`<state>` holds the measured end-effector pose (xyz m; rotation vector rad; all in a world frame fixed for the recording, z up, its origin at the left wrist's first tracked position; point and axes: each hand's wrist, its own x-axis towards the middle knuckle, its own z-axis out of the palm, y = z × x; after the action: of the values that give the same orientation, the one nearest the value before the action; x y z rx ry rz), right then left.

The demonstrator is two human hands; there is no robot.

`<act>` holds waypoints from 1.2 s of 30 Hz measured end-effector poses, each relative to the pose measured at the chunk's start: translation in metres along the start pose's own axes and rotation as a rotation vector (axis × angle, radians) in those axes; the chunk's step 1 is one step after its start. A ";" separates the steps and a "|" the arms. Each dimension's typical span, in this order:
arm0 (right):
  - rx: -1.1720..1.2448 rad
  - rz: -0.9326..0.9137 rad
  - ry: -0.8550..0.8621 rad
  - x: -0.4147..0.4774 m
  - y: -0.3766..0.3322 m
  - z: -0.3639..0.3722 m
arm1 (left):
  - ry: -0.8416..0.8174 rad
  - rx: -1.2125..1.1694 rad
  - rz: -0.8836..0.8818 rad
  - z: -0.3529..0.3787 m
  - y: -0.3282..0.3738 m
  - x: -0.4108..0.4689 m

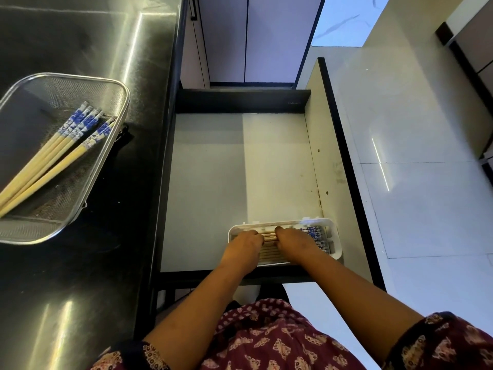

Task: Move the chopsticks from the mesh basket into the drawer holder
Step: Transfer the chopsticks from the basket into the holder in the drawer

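Fingers (254,233) of the left hand (244,245) and the right hand (293,243) curl down on the chopsticks in the holder (334,236), pressing them flat; I cannot tell if they grip any. That holder sits in the drawer (240,169). More chopsticks (53,158) lie in the basket (112,84) on the table (66,276), far to the holder's left. They look light, stiff and smooth, so they may roll. Pinching a bunch around the middle seems best.

Both arms reach down and forward into the drawer (240,161) — left hand (244,243) and right hand (292,241) side by side, palms down, fingers curled.
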<state>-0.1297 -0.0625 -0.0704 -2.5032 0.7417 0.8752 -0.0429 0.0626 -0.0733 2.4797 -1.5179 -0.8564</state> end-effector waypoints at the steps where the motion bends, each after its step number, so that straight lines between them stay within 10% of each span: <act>1: 0.000 0.002 -0.018 0.001 -0.001 -0.001 | 0.001 0.016 0.003 -0.002 0.000 0.000; 13: 0.331 -0.054 -0.292 0.008 -0.062 -0.093 | 0.248 -0.219 -0.130 -0.082 -0.008 -0.005; 31: 0.658 -0.725 0.128 -0.025 -0.242 -0.202 | 0.994 -0.374 -0.403 -0.238 -0.100 -0.143; 36: 0.452 -0.806 0.319 -0.018 -0.291 -0.213 | 0.931 -0.402 -0.654 -0.243 -0.154 -0.179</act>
<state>0.1273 0.0646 0.1491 -2.2209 -0.0362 0.0164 0.1428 0.2439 0.1451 2.4549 -0.2165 0.0359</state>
